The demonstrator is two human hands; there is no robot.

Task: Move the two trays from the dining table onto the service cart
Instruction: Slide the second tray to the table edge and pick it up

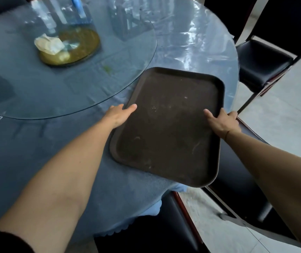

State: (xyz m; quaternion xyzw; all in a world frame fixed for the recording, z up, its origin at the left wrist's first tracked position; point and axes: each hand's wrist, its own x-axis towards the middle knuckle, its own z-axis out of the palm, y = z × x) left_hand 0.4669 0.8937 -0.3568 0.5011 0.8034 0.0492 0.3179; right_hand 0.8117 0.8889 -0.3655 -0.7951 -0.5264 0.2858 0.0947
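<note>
Both bare arms are stretched forward over the near right part of the round dining table (36, 152). The left hand (119, 115) is clasped on the left long edge of the tray (166, 128), thumb laid flat on its upper face and the other fingers hidden beneath the rim. The right hand (222, 121) is clamped on the right long edge in the same manner — thumb on top, fingers curled over the rim. The tray is a dark brown rectangle with rounded corners and a low raised lip; its matte, grainy surface is marked with pale scuffs and specks. It is held tilted, its near corner jutting past the table's edge above a black padded chair (237, 189). The table is draped in blue cloth under a glossy clear plastic film. To the far left a round glass turntable (73, 84) is seen, with a crumpled tissue (49, 43) lying on it. Another black chair (262, 64) stands at the far right.
</note>
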